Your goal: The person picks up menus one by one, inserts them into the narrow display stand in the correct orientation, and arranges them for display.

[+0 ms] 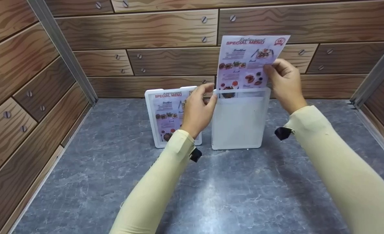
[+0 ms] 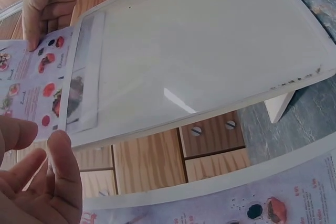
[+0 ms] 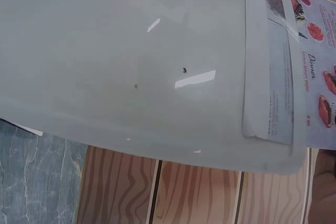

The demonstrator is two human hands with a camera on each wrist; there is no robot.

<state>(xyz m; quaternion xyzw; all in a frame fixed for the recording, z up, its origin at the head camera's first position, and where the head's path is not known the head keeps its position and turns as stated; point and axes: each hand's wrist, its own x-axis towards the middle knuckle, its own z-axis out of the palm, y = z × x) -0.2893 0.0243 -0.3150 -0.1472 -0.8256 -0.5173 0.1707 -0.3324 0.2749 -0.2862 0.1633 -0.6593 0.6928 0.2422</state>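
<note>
A printed menu sheet stands with its lower edge inside the top of a clear-fronted white menu holder. My right hand pinches the sheet's right edge between thumb and fingers. At the holder's upper left corner is my left hand, its fingers loosely bent. In the left wrist view, the left fingertips are at or very near that corner; contact is unclear. The right wrist view shows the sheet's lower strip behind the clear front.
A second white holder with a similar menu in it stands to the left, partly behind my left hand. Both stand on a grey marbled table. Wood-patterned panels rise behind and at both sides.
</note>
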